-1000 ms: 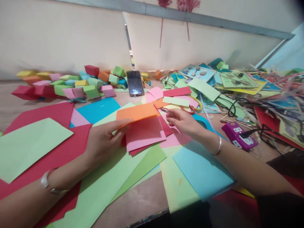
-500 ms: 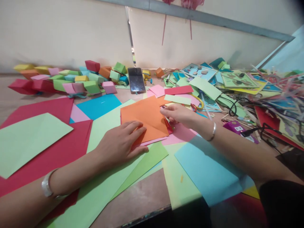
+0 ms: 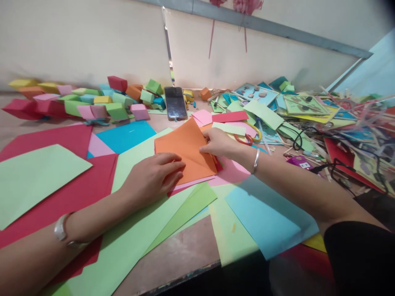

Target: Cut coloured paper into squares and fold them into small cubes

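An orange sheet of paper (image 3: 182, 144) lies on top of pink and red sheets in the middle of the table. My left hand (image 3: 154, 174) rests on its lower left part, palm down, with the fingers spread a little. At the sheet's right edge, my right hand (image 3: 216, 144) pinches the paper between thumb and fingers, and the sheet bows up slightly there. Beneath this stack is a large light green sheet (image 3: 123, 230), with a darker green piece (image 3: 185, 218) just in front.
Folded paper boxes (image 3: 117, 100) line the back left. A phone (image 3: 175, 102) lies beside them. To the right are red-handled scissors (image 3: 243, 139), a purple box (image 3: 299, 162) with a black cable, sticks and paper scraps. Blue paper (image 3: 271, 218) reaches the front edge.
My right hand has moved left onto the orange sheet's edge and closed on it. The sheet's right side has lifted slightly. My left hand has shifted slightly left.
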`<state>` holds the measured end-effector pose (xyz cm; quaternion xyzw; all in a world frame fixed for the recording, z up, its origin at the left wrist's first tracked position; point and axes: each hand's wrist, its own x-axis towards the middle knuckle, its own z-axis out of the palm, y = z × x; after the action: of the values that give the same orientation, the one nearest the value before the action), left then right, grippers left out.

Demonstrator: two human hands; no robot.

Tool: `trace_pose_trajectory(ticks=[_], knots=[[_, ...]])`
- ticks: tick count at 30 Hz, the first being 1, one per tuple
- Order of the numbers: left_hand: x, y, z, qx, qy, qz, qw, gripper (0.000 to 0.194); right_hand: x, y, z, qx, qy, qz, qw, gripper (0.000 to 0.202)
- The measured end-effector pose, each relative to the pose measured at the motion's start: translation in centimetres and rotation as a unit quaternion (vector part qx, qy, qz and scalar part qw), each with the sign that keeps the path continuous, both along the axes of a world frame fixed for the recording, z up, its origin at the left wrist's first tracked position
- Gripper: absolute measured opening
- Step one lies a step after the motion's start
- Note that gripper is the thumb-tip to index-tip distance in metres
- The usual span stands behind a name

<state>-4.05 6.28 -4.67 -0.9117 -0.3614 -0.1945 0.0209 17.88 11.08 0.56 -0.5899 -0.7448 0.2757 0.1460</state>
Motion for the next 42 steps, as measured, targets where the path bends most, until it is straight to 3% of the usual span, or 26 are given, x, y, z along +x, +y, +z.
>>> trace_pose_trajectory(ticks=[6,10,12,14,16,17,19,22,25,30,33,36,39,42], knots=[[0.0,0.4,0.2,-0.019,-0.011,-0.009,1.000,0.036,-0.4,0.0,0.6,0.006,-0.032,0.031,0.999,0.017],[0.2,0.2,0.7,-0.059,-0.069,0.016,0.996,0.034,-0.8,0.7,0.6,0.002,0.024,0.024,0.999,0.012],[0.0,0.4,0.9,-0.048,-0.132,0.090,0.986,0.030,-0.7,0.9,0.5,0.027,0.100,-0.003,0.995,0.010],[-0.4,1.0,1.0,-0.023,-0.217,0.194,0.956,0.032,-0.2,1.1,0.6,0.057,0.218,-0.012,0.974,0.012],[-0.8,1.7,1.0,-0.020,-0.315,0.270,0.910,0.049,0.5,1.2,0.7,0.095,0.341,-0.017,0.935,0.018],[-1.0,2.0,1.0,-0.033,-0.363,0.279,0.889,0.060,0.8,1.2,0.7,0.119,0.384,-0.023,0.915,0.019],[-1.2,2.3,0.9,-0.056,-0.435,0.250,0.863,0.077,1.4,1.0,0.5,0.169,0.432,-0.043,0.885,0.018],[-1.0,2.1,1.0,-0.059,-0.482,0.145,0.862,0.087,1.9,0.4,-0.6,0.195,0.461,-0.060,0.864,0.014],[-0.6,1.5,1.3,-0.089,-0.479,0.090,0.869,0.087,2.0,-0.4,-2.4,0.135,0.468,-0.034,0.873,0.024],[-0.1,0.3,1.8,-0.184,-0.425,0.161,0.872,0.049,1.7,-1.2,-4.5,0.051,0.434,0.027,0.899,0.028],[-0.1,-0.3,1.9,-0.126,-0.437,0.217,0.864,0.034,1.5,-1.8,-4.2,0.055,0.437,0.028,0.898,0.024],[-0.1,-0.5,2.1,-0.063,-0.442,0.272,0.852,0.039,1.3,-2.3,-3.5,0.050,0.440,0.048,0.895,0.023],[0.0,-0.6,2.3,-0.124,-0.447,0.229,0.856,0.042,1.3,-2.6,-3.4,0.015,0.398,0.080,0.914,0.025],[0.4,-0.9,2.3,-0.204,-0.447,0.215,0.844,0.038,1.3,-2.7,-3.4,0.012,0.389,0.072,0.918,0.031]])
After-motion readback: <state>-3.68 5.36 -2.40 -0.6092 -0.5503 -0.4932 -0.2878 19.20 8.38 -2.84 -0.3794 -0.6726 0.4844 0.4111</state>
